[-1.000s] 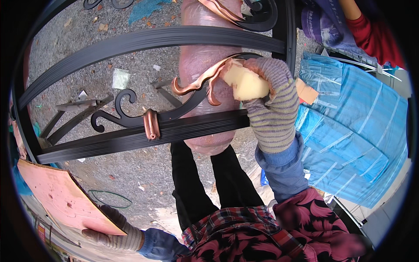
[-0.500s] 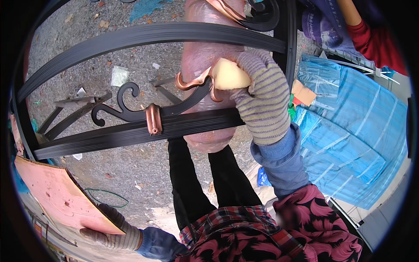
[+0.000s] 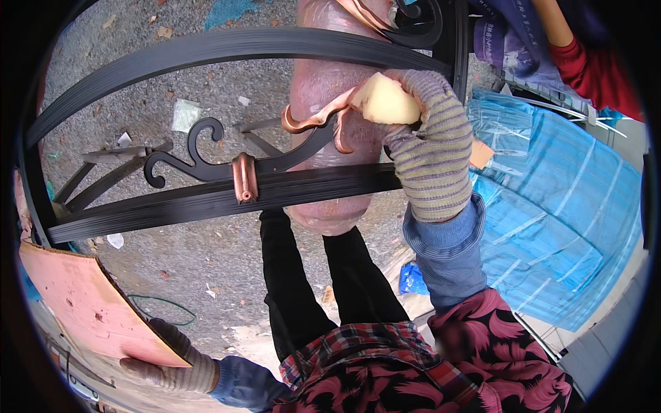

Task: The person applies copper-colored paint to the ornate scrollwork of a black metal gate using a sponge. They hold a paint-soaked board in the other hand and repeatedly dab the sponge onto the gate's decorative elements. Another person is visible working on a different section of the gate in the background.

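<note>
My right hand (image 3: 437, 148), in a grey striped knit glove, is closed round a pale yellow sponge (image 3: 389, 102). The sponge meets the right-hand end of a copper-coloured leaf (image 3: 313, 122) on a black metal scroll (image 3: 200, 172). A copper collar (image 3: 244, 177) joins this scroll to the lower bar (image 3: 131, 213) of a black metal frame. At lower left my gloved left hand (image 3: 182, 368) grips a thin pink board (image 3: 93, 303) by its near edge, with some fingers hidden beneath it.
A thick plastic-wrapped roll (image 3: 330, 144) lies under the frame. Blue sheeting (image 3: 558, 206) covers something at right. Another person's red sleeve (image 3: 595, 76) shows at upper right. Dark metal pieces (image 3: 113, 172) and scraps lie on the gravelly ground (image 3: 227, 268).
My right hand and the sponge have moved right and slightly up, toward the leaf's right end. My left hand still holds the board, and the whole view has shifted a little.
</note>
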`<move>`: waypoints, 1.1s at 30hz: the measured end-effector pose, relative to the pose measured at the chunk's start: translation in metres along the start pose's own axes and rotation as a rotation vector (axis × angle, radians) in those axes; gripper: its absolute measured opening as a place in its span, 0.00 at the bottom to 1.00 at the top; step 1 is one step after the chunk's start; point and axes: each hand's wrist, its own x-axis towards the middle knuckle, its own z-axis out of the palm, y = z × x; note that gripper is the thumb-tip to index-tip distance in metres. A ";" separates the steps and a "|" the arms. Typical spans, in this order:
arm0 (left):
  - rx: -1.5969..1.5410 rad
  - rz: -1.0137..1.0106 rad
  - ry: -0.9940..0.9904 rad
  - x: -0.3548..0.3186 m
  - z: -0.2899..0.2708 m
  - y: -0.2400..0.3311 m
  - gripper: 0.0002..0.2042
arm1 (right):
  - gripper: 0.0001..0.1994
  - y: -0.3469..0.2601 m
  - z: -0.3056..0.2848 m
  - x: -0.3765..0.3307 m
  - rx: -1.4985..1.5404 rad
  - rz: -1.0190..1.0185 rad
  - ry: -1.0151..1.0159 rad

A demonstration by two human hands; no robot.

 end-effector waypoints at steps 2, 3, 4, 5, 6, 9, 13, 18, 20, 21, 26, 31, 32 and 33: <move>-0.070 -0.039 0.079 -0.002 0.006 -0.001 0.23 | 0.20 -0.005 -0.004 0.000 0.027 -0.010 -0.046; -0.019 -0.008 0.055 0.000 0.000 -0.001 0.23 | 0.21 -0.006 -0.002 0.000 0.023 -0.050 -0.067; 0.035 0.030 0.030 0.003 -0.009 -0.002 0.24 | 0.21 -0.009 0.004 0.002 0.028 -0.088 -0.087; 0.087 0.062 0.004 0.004 -0.010 -0.003 0.24 | 0.21 -0.014 0.010 0.003 0.027 -0.126 -0.106; 0.100 0.079 -0.006 0.004 -0.011 -0.005 0.23 | 0.21 -0.017 0.015 0.002 -0.002 -0.186 -0.088; 0.118 0.089 0.037 0.003 -0.005 -0.006 0.23 | 0.21 -0.007 0.013 0.004 -0.062 -0.138 -0.166; -0.005 0.008 0.133 -0.005 0.016 -0.002 0.22 | 0.21 0.000 0.002 0.004 0.119 -0.053 -0.119; 0.125 0.106 0.091 -0.002 0.004 -0.006 0.22 | 0.21 -0.002 0.015 0.000 -0.036 -0.164 -0.052; 0.004 0.024 0.020 0.009 -0.010 -0.004 0.22 | 0.22 -0.003 0.007 0.003 0.036 -0.025 -0.100; -0.042 0.000 0.011 0.009 -0.010 -0.002 0.22 | 0.22 -0.006 0.005 0.004 0.072 -0.015 -0.116; 0.075 0.087 0.055 0.006 -0.004 -0.001 0.22 | 0.20 -0.016 0.027 0.002 0.092 -0.203 -0.138; -0.175 -0.118 -0.218 0.019 -0.024 0.005 0.17 | 0.20 -0.011 0.028 0.000 0.255 -0.164 -0.107; -0.301 -0.203 -0.302 0.018 -0.027 0.006 0.16 | 0.20 -0.013 0.024 0.001 0.341 -0.112 -0.082; -0.098 -0.072 -0.174 0.017 -0.029 0.004 0.16 | 0.21 -0.014 0.018 0.002 0.425 -0.057 -0.055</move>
